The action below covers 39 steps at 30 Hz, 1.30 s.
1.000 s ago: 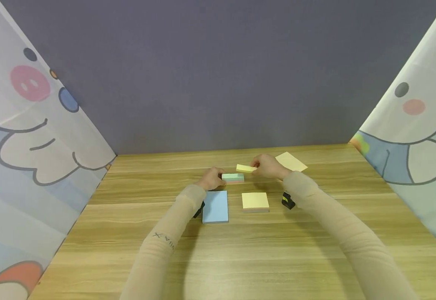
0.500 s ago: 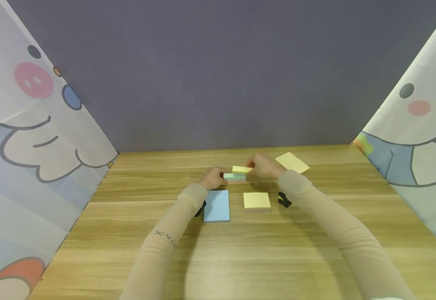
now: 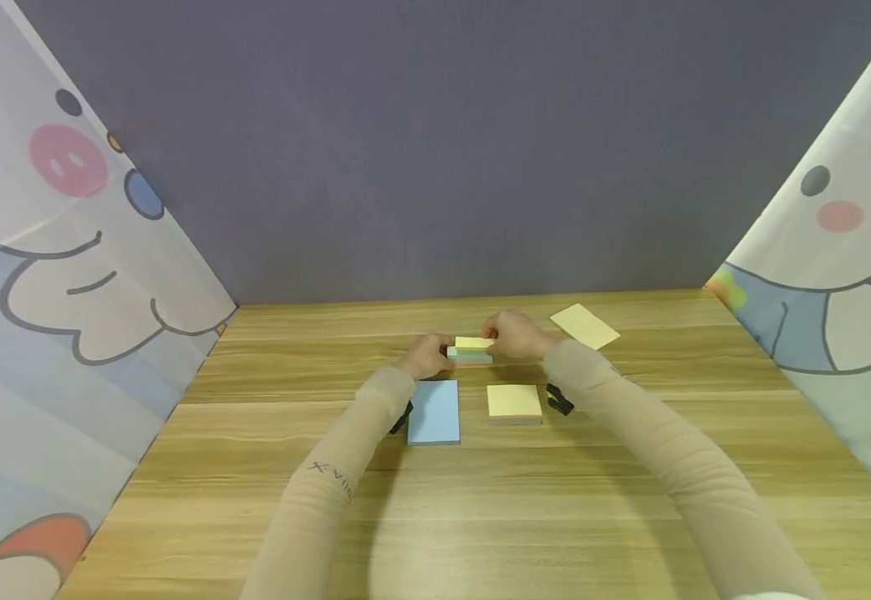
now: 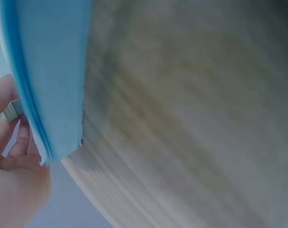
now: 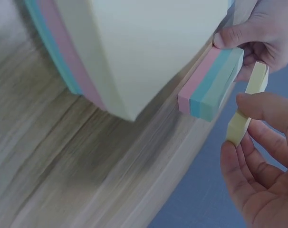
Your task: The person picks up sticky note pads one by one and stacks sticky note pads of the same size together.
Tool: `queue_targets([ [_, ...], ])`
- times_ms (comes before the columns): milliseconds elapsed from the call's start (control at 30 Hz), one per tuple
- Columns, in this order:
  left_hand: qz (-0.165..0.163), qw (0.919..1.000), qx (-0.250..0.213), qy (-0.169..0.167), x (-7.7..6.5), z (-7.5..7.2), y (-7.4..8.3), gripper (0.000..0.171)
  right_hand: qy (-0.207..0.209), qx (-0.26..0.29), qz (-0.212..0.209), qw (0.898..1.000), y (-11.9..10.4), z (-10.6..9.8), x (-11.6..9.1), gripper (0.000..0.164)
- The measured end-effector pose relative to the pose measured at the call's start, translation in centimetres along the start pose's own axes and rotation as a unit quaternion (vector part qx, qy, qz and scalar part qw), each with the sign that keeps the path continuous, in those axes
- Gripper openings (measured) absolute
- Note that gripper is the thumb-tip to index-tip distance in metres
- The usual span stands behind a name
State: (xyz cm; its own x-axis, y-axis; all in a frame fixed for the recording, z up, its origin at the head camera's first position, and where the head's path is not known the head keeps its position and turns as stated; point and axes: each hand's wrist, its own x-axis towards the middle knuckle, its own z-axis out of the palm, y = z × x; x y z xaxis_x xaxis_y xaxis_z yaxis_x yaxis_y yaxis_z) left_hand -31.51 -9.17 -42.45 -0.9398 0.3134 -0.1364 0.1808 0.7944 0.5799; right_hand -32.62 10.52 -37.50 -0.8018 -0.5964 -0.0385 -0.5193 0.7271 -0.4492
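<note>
A narrow stack of sticky notes (image 3: 469, 358), layered pink, blue and green, lies at the middle of the table. My left hand (image 3: 424, 357) grips its left end, thumb on the near side and fingers behind, as the right wrist view shows. Between thumb and fingertips, my right hand (image 3: 519, 335) pinches a slim yellow sticky note pad (image 5: 238, 126). That pad is held close over the stack's top, lined up along it in the head view. In the left wrist view, a blue pad (image 4: 53, 71) covers part of the left hand (image 4: 20, 185).
Nearer to me lie the blue pad (image 3: 433, 412) and a square pad stack (image 3: 513, 402) with a yellow top. A thin yellow square (image 3: 584, 326) lies turned at the back right. A dark grey panel (image 3: 435, 167) rises behind the wooden table (image 3: 480, 517).
My right hand has moved left with the yellow pad, from beside the stack to over it. The left hand keeps its grip on the stack's left end.
</note>
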Motion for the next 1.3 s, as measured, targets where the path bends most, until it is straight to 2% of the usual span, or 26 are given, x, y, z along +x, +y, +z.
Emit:
queue_targets([
  [100, 0.001, 1.0000, 0.000, -0.004, 0.0, 0.0, 0.0, 0.036, -0.002, -0.008, -0.009, 1.000, -0.1, 0.2, 0.2, 0.021],
  [233, -0.001, 0.9999, -0.001, -0.011, 0.0, 0.1, 0.0, 0.018, -0.003, -0.011, -0.011, 1.000, -0.3, 0.4, 0.4, 0.021],
  [400, -0.012, 0.9996, -0.027, -0.005, 0.0, 0.1, 0.0, 0.018, -0.007, -0.012, -0.016, 1.000, -0.5, 0.4, 0.7, 0.024],
  [533, -0.018, 0.9995, -0.026, -0.006, -0.1, 0.0, 0.0, 0.012, -0.013, -0.012, -0.010, 1.000, -0.8, 0.4, 0.8, 0.026],
  [667, -0.019, 0.9996, -0.019, -0.009, -0.1, 0.0, 0.1, 0.016, -0.021, -0.009, -0.001, 1.000, -0.9, 0.4, 0.9, 0.027],
  [867, -0.010, 0.9997, -0.019, -0.006, -0.1, 0.0, 0.1, 0.011, -0.028, -0.009, -0.003, 1.000, -0.9, 0.4, 1.0, 0.027],
  [1133, -0.012, 0.9999, -0.003, -0.005, -0.2, -0.1, 0.2, 0.029, -0.026, -0.024, -0.012, 0.999, -0.9, 0.7, 1.3, 0.025],
  [1300, -0.015, 0.9998, -0.012, -0.006, -0.3, -0.2, 0.4, 0.023, -0.026, -0.025, -0.017, 0.999, -0.7, 0.9, 1.5, 0.024],
])
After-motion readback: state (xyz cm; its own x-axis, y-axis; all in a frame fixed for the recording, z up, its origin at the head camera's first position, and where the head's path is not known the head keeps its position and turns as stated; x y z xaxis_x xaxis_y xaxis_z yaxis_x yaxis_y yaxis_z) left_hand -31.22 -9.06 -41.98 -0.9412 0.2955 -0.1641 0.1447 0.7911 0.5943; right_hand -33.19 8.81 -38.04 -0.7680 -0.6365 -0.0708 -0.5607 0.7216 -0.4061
